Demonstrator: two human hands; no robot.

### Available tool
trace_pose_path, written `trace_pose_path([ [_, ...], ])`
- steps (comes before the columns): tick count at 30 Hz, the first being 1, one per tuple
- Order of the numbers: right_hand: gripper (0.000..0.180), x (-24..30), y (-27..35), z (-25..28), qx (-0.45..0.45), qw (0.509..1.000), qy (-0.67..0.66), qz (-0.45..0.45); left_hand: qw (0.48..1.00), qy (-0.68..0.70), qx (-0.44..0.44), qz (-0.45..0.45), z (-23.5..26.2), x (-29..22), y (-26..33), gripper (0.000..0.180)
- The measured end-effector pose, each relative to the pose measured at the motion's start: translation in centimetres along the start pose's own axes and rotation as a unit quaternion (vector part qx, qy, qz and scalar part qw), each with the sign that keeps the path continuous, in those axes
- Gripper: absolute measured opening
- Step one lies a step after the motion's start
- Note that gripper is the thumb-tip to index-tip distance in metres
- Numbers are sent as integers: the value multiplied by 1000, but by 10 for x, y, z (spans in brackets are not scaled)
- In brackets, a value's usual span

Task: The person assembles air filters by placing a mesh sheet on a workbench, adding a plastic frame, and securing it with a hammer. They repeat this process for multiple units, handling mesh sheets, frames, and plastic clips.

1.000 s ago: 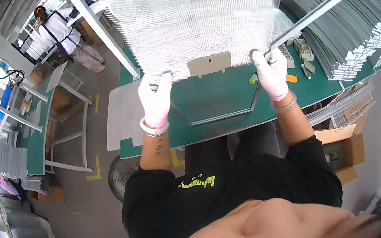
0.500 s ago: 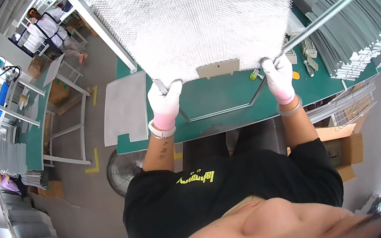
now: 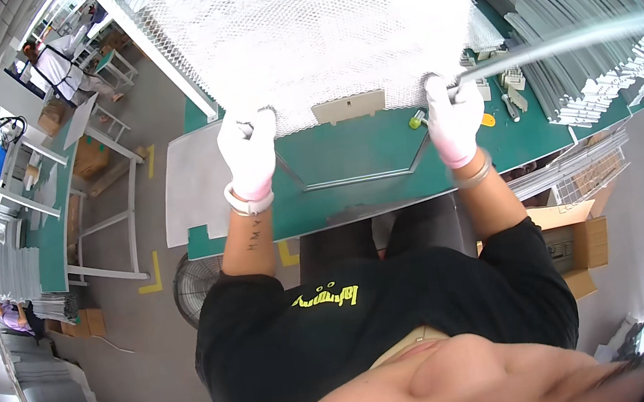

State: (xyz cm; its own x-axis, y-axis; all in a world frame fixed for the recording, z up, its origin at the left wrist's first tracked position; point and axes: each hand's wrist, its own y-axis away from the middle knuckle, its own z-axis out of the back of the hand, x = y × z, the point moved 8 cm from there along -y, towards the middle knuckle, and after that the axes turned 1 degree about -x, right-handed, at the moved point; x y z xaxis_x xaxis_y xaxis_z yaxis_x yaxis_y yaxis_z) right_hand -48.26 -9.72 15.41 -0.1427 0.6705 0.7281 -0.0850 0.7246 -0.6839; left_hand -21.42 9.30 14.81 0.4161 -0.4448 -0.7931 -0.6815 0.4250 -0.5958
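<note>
A large, bright silvery wire mesh panel [image 3: 331, 41] stretches away from me above the bench. Both my hands wear white gloves with pink cuffs. My left hand [image 3: 250, 152] is closed at the panel's near left corner. At its near right corner my right hand [image 3: 455, 119] is closed too, thumb up. A grey metal strip [image 3: 557, 47], blurred by motion, runs out rightward from my right hand; whether it joins the panel I cannot tell. A beige plate [image 3: 350, 107] shows at the mesh's near edge. Below it, a thin grey metal frame [image 3: 356, 180] forms a U.
Grey metal strips [image 3: 589, 36] are stacked at the right of the green bench [image 3: 324, 217]. A green-handled tool [image 3: 416, 119] and an orange item [image 3: 488, 119] lie near my right hand. A pale flat sheet [image 3: 191, 187] lies left, a floor fan [image 3: 195, 290] below. Co-workers are farther left.
The far end of the grey strip at my right hand has swung nearer to me. The whole view has shifted slightly; both hands keep their place at the panel's near corners.
</note>
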Motion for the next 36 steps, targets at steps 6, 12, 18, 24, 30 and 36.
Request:
trace_pose_path([
  [6,14,-7,3,1,48,996,-52,-47,999,-1,8,-34,15,2,7,9],
  [12,22,-50,31,-9,92,978,-135,-126,999,5,35,15,2,33,29,19],
  [18,37,-125,94,-11,237,933,-111,-246,975,-35,132,177,10,123,88,32],
  [24,12,-43,-4,8,109,981,-71,-147,990,51,128,34,12,28,8,25],
  [30,15,-34,-12,9,132,984,89,78,991,-85,81,-62,7,9,4,7],
  [36,15,-61,27,-9,117,979,-79,-147,997,-15,60,43,7,53,40,17],
])
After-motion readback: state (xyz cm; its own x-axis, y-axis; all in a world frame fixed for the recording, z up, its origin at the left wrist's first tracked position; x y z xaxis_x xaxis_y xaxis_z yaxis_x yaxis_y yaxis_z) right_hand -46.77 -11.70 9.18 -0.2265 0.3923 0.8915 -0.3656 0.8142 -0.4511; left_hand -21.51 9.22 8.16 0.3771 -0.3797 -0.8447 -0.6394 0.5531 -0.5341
